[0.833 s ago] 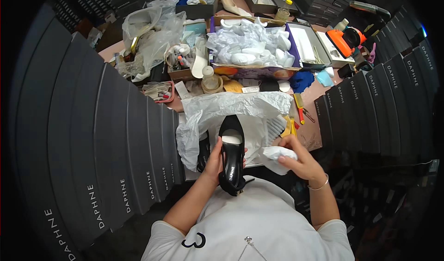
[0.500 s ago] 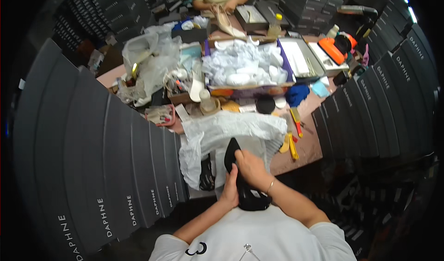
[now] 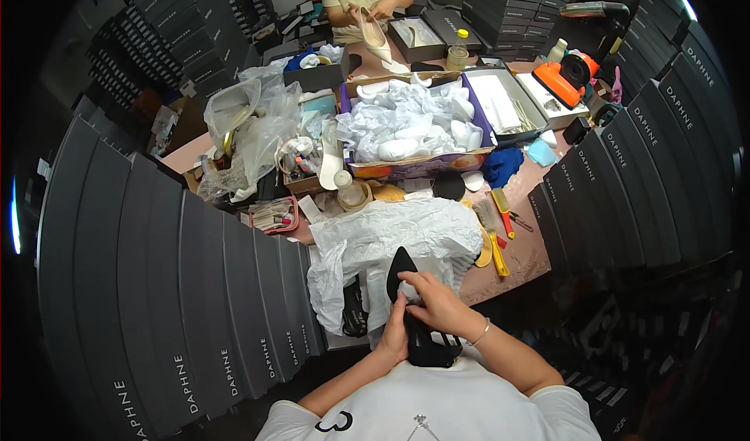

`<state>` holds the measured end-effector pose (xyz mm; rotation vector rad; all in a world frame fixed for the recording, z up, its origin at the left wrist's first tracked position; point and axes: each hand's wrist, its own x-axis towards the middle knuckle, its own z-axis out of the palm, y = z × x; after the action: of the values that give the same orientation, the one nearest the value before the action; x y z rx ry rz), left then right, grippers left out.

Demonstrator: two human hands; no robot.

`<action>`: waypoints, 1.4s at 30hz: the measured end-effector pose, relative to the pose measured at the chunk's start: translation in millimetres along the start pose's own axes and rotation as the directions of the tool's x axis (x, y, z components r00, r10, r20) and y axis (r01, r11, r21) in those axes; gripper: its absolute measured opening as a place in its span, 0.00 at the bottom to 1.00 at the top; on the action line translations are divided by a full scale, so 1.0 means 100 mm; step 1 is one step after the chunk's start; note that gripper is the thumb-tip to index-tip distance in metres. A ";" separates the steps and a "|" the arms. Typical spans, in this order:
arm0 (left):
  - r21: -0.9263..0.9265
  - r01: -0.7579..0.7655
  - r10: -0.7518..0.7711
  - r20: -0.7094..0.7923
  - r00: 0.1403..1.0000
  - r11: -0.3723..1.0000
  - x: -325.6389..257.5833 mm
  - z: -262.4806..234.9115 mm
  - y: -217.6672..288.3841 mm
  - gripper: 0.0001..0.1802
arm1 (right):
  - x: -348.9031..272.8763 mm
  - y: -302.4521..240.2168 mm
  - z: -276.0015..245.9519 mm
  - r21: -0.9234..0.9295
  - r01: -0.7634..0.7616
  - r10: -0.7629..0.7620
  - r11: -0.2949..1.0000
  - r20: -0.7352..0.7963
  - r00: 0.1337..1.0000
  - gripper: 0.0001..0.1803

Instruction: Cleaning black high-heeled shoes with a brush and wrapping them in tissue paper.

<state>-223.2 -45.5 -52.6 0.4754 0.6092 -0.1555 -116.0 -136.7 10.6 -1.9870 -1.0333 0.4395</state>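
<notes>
Pink table (image 3: 516, 263), black shoe (image 3: 422, 342) clasped in left hand (image 3: 395, 335), right hand (image 3: 444, 308) over white wad (image 3: 408, 291), grip unclear

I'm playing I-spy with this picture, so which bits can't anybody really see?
All in the head view:
- Inside the toe of the black pointed-toe shoe: hidden by its upper and the right hand.
- Part of the other black shoe: covered by white tissue paper.
- The co-worker's face: the top edge cuts it off.
- The bottom of the purple box: crumpled white paper covers it.
</notes>
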 end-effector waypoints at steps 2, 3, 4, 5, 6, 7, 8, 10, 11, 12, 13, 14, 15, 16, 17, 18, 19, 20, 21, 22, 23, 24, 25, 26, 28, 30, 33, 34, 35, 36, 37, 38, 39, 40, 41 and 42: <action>0.036 -0.001 0.001 0.012 1.000 0.999 -0.01 0.04 0.01 0.33 | -0.05 0.11 -0.09 -0.044 0.013 -0.011 0.999 0.041 0.999 0.28; 0.077 0.003 -0.003 -0.009 1.000 0.997 0.00 0.03 0.00 0.31 | -0.04 0.28 -0.04 -0.210 0.090 -0.088 0.973 0.021 0.996 0.32; 0.112 0.008 -0.005 -0.033 0.999 0.994 0.02 0.03 -0.03 0.29 | -0.02 0.36 0.02 -0.213 0.081 -0.095 0.974 -0.056 0.994 0.32; 0.096 0.003 -0.002 -0.015 1.000 0.995 0.03 0.04 -0.03 0.29 | 0.02 0.42 0.09 -0.215 0.078 -0.108 0.974 -0.132 0.985 0.33; 0.081 -0.002 0.002 0.002 1.000 0.997 0.04 0.05 -0.03 0.29 | 0.04 0.47 0.14 -0.215 0.074 -0.120 0.974 -0.208 0.971 0.34; 0.070 -0.005 0.004 0.016 1.000 0.998 0.02 0.07 0.00 0.30 | 0.04 0.48 0.17 -0.140 0.008 -0.030 0.990 -0.152 0.988 0.43; 0.059 -0.008 0.006 0.029 1.000 0.998 -0.01 0.11 0.04 0.30 | 0.05 0.50 0.14 0.009 -0.002 0.002 1.000 -0.085 0.996 0.47; 0.164 -0.010 0.011 -0.004 1.000 0.986 -0.04 0.19 0.04 0.39 | 0.08 0.55 0.01 0.297 -0.052 0.036 0.953 0.059 0.998 0.55; 0.186 -0.013 0.010 0.019 1.000 0.983 -0.04 0.15 0.03 0.39 | 0.11 0.61 -0.10 0.339 -0.199 0.127 0.919 0.223 0.967 0.61; 0.207 -0.017 0.008 0.041 0.999 0.978 -0.04 0.13 0.02 0.39 | 0.11 0.65 -0.04 0.314 -0.102 0.082 0.944 0.076 0.994 0.56; 0.241 -0.009 -0.001 0.044 0.999 0.970 -0.05 0.19 0.01 0.37 | 0.15 0.60 -0.10 0.285 -0.161 0.145 0.945 0.076 0.986 0.53; 0.250 -0.039 0.035 0.021 0.999 0.967 -0.06 0.23 0.00 0.36 | 0.20 0.53 -0.14 0.255 -0.219 0.207 0.942 0.074 0.975 0.50; 0.259 -0.068 0.071 -0.001 0.997 0.963 -0.06 0.27 -0.01 0.36 | 0.21 0.57 -0.05 0.253 -0.210 0.209 0.945 0.030 0.977 0.48; 0.274 -0.100 0.110 -0.021 0.994 0.957 -0.05 0.30 0.01 0.35 | 0.21 0.65 0.09 0.250 -0.195 0.206 0.948 -0.018 0.978 0.45; 0.254 -0.083 0.090 -0.019 0.996 0.964 -0.04 0.25 0.00 0.33 | 0.22 0.67 0.17 0.249 -0.181 0.203 0.952 -0.066 0.977 0.43; 0.254 -0.077 0.085 -0.017 0.996 0.964 -0.04 0.24 -0.01 0.32 | 0.19 0.69 0.18 0.204 -0.220 0.233 0.954 -0.045 0.971 0.41; 0.253 -0.068 0.074 -0.013 0.997 0.965 -0.04 0.24 -0.02 0.31 | 0.16 0.68 0.16 0.154 -0.262 0.269 0.953 -0.027 0.963 0.40; 0.253 -0.058 0.062 -0.009 0.998 0.966 -0.04 0.25 -0.03 0.31 | 0.14 0.69 0.12 0.105 -0.303 0.306 0.947 -0.013 0.952 0.38; 0.233 -0.072 0.071 0.011 0.997 0.970 -0.02 0.29 -0.02 0.30 | 0.14 0.74 0.01 0.019 -0.325 0.323 0.945 0.077 0.943 0.39; 0.214 -0.086 0.082 0.027 0.996 0.973 0.01 0.36 0.02 0.29 | 0.13 0.70 -0.11 0.210 -0.350 0.335 0.913 0.102 0.937 0.41; 0.197 -0.099 0.092 0.041 0.995 0.975 0.03 0.40 0.07 0.29 | 0.09 0.58 -0.25 0.395 -0.364 0.342 0.843 0.128 0.931 0.42; 0.180 -0.126 0.126 0.009 0.992 0.976 0.13 0.36 0.10 0.33 | 0.04 0.49 -0.38 0.564 -0.369 0.344 0.739 0.155 0.926 0.44; 0.121 -0.103 0.101 0.022 0.995 0.987 0.18 0.37 0.20 0.36 | -0.09 0.50 -0.49 0.663 -0.375 0.318 0.648 0.211 0.924 0.49; 0.059 -0.067 0.065 0.034 0.997 0.996 0.23 0.39 0.34 0.40 | -0.26 0.51 -0.60 0.748 -0.387 0.294 0.540 0.263 0.919 0.55; 0.000 -0.092 0.092 0.031 0.995 0.996 0.36 0.45 0.47 0.44 | -0.59 0.32 -0.72 0.831 -0.381 0.178 0.405 0.338 0.924 0.72; -0.038 -0.159 0.160 0.007 0.987 0.986 0.49 0.54 0.43 0.46 | -0.78 0.13 -0.65 0.752 -0.363 0.212 0.550 0.294 0.932 0.73; -0.095 -0.176 0.180 0.033 0.983 0.980 0.69 0.79 0.26 0.47 | -0.74 -0.05 -0.50 0.384 -0.161 0.224 0.909 -0.125 0.967 0.57; -0.127 -0.119 0.128 0.059 0.990 0.985 0.72 0.85 0.15 0.46 | -0.72 0.00 -0.49 0.253 -0.125 0.188 0.959 -0.243 0.952 0.50; 0.014 -0.159 0.158 0.060 0.986 0.987 0.76 0.86 0.08 0.40 | -0.72 -0.07 -0.59 0.331 -0.209 0.302 0.920 -0.260 0.917 0.33; 0.078 -0.240 0.239 0.023 0.971 0.968 0.78 0.89 0.00 0.37 | -0.77 0.01 -0.71 0.317 -0.227 0.324 0.921 -0.300 0.897 0.31; 0.141 -0.327 0.332 -0.012 0.943 0.934 0.80 0.92 -0.07 0.34 | -0.85 0.16 -0.86 0.305 -0.238 0.338 0.922 -0.334 0.880 0.29; 0.214 -0.409 0.429 -0.057 0.901 0.887 0.80 0.88 -0.12 0.31 | -0.94 0.31 -0.97 0.307 -0.248 0.352 0.919 -0.353 0.867 0.27; 0.345 -0.446 0.470 0.015 0.882 0.826 0.79 0.82 -0.06 0.23 | -1.01 0.47 -1.11 0.305 -0.264 0.378 0.915 -0.423 0.823 0.25; 0.402 -0.396 0.404 0.068 0.912 0.826 0.79 0.71 0.03 0.23 | -1.05 0.60 -1.25 0.215 -0.303 0.372 0.928 -0.491 0.788 0.25; 0.459 -0.347 0.336 0.109 0.936 0.818 0.78 0.57 0.15 0.23 | -1.11 0.85 -1.36 0.224 -0.335 0.403 0.915 -0.525 0.750 0.23; 0.514 -0.306 0.274 0.138 0.952 0.801 0.76 0.44 0.24 0.24 | -1.14 1.19 -1.42 0.237 -0.335 0.410 0.912 -0.572 0.711 0.21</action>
<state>-132.1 -45.6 -56.8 1.0968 0.4217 -0.0403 -36.1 -338.2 -8.8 -2.0217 -0.1815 0.0341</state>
